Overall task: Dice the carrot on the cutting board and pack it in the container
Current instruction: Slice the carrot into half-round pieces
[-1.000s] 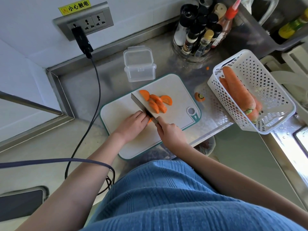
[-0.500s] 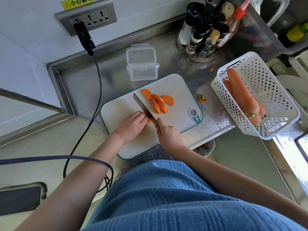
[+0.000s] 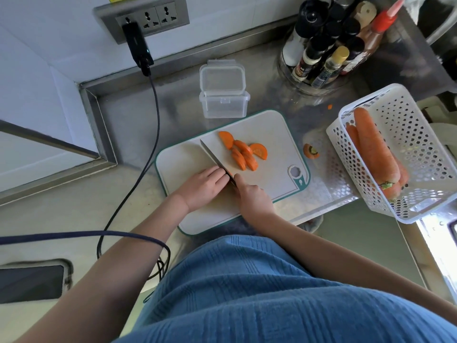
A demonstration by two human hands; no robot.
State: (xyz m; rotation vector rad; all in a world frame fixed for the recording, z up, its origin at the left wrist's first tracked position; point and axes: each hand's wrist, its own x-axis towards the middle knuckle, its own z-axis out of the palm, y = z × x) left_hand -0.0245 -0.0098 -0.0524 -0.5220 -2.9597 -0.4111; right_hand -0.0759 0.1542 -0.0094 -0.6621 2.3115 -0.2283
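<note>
steel counter: right hand (image 3: 254, 196) grips knife (image 3: 214, 159), blade just right of left hand (image 3: 202, 185) pressing the mostly hidden carrot piece on cutting board (image 3: 272, 134).

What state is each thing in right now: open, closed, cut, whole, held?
Container: lid open, nothing inside.
Carrot slices: cut, not yet diced.
Knife: held by right hand.
Left hand: resting on cutting board.
Basket carrots: whole.
Charger: plugged in.
</note>
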